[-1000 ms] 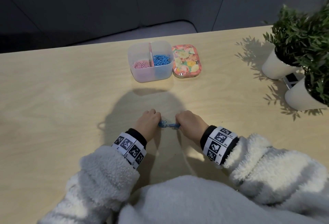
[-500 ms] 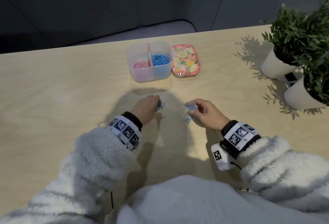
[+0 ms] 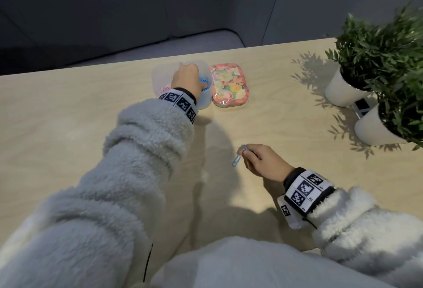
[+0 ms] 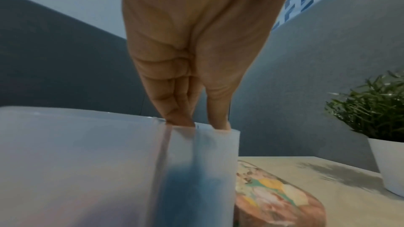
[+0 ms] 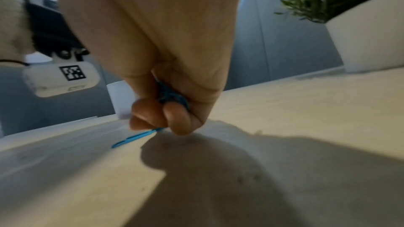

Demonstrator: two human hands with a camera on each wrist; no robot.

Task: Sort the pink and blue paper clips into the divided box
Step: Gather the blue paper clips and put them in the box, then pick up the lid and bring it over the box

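Your left hand (image 3: 186,79) reaches over the translucent plastic divided box (image 3: 158,74) at the far side of the pale wooden table (image 3: 68,127). Its straight fingers (image 4: 174,110) dip past the rim into the right compartment, above the heap of blue paper clips (image 3: 204,81); whether they pinch a clip you cannot tell, because the frosted wall hides the tips. The pink paper clips (image 3: 163,88) lie in the left compartment. Your right hand (image 3: 263,161) sits low over the table near you, well apart from the box, fingers (image 5: 177,118) curled tight round a small bunch of blue clips (image 5: 169,95), with one loose blue paper clip (image 3: 237,161) dangling from them toward the table. A flower-patterned lid (image 3: 229,85) lies just beside the box on its right. Two white-potted green plants (image 3: 377,63) stand at the table's right edge.
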